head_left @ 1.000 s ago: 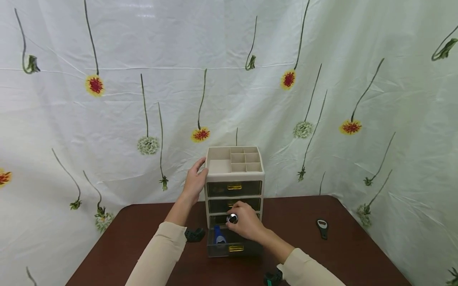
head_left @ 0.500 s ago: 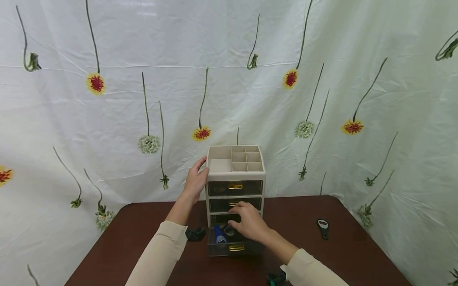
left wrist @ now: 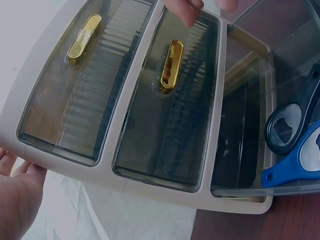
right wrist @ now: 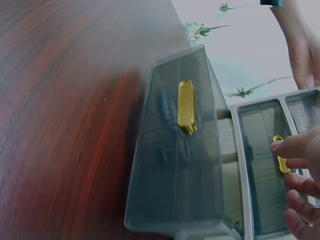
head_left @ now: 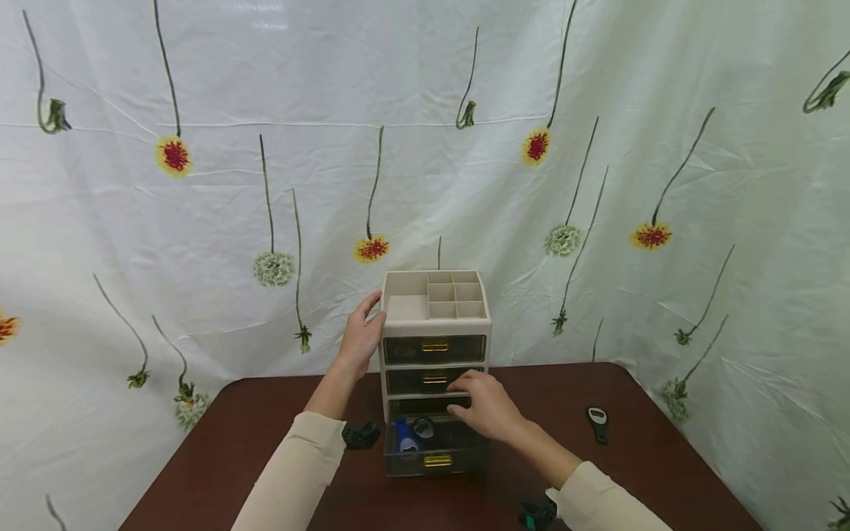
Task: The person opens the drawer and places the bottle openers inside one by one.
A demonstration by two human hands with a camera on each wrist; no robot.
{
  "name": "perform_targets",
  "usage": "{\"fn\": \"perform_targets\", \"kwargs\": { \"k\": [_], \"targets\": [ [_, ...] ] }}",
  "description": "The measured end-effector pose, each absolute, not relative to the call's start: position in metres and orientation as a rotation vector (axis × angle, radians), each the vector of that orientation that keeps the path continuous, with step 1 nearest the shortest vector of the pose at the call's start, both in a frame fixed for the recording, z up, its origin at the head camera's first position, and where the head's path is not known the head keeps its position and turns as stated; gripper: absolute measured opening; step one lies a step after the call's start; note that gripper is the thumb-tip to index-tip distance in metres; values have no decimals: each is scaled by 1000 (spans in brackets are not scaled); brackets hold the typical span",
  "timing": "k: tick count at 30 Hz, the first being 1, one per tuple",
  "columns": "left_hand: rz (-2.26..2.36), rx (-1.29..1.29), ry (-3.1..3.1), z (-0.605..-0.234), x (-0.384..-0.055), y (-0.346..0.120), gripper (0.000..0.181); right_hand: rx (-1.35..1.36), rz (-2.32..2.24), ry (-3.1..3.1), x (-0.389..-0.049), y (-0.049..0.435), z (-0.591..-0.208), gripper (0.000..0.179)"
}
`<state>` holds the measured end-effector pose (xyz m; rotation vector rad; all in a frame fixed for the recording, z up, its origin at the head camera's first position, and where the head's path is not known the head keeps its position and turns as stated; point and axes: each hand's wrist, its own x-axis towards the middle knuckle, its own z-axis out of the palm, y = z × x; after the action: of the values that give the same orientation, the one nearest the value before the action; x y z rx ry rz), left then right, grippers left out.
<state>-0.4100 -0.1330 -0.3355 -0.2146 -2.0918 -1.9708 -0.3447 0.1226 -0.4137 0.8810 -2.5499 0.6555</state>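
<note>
A cream drawer unit (head_left: 437,326) with smoky see-through drawers stands on the table. My left hand (head_left: 361,338) rests against its left side, fingers stretched along the wall. The lowest drawer (head_left: 458,461) is pulled out. Inside it lie a blue bottle opener (left wrist: 295,162) and a black bottle opener (left wrist: 287,127), touching or overlapping in the left wrist view. My right hand (head_left: 488,405) hovers above the drawer's right part, holding nothing, its fingers loosely bent. In the right wrist view, its fingers appear near the gold handle (right wrist: 281,155) of a closed drawer.
Another black bottle opener (head_left: 598,424) lies on the dark red-brown table (head_left: 551,413) to the right. Two upper drawers are closed, and divided compartments (head_left: 456,295) top the unit. A white flower-patterned cloth (head_left: 319,221) hangs behind the table.
My right hand has let go of the black bottle opener, which now lies in the drawer beside the blue one. The hand has drawn back to the right. My left hand stays put.
</note>
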Motion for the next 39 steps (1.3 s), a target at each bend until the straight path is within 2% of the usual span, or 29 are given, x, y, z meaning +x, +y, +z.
{"fn": "perform_targets", "kwargs": {
  "k": [10, 19, 29, 39],
  "targets": [
    [-2009, -241, -2084, -337, -411, -132, 55, 808, 675, -2513, -343, 156, -403, 27],
    [-1989, -227, -2087, -337, -412, -134, 56, 590, 644, -2579, -350, 198, -399, 28],
    [-1980, -228, -2098, -338, -412, -135, 57, 484, 828, -2615, -366, 249, -408, 29],
    [-1966, -266, -2116, -336, -409, -134, 57, 400, 781, -2667, -368, 285, -419, 36]
  ]
}}
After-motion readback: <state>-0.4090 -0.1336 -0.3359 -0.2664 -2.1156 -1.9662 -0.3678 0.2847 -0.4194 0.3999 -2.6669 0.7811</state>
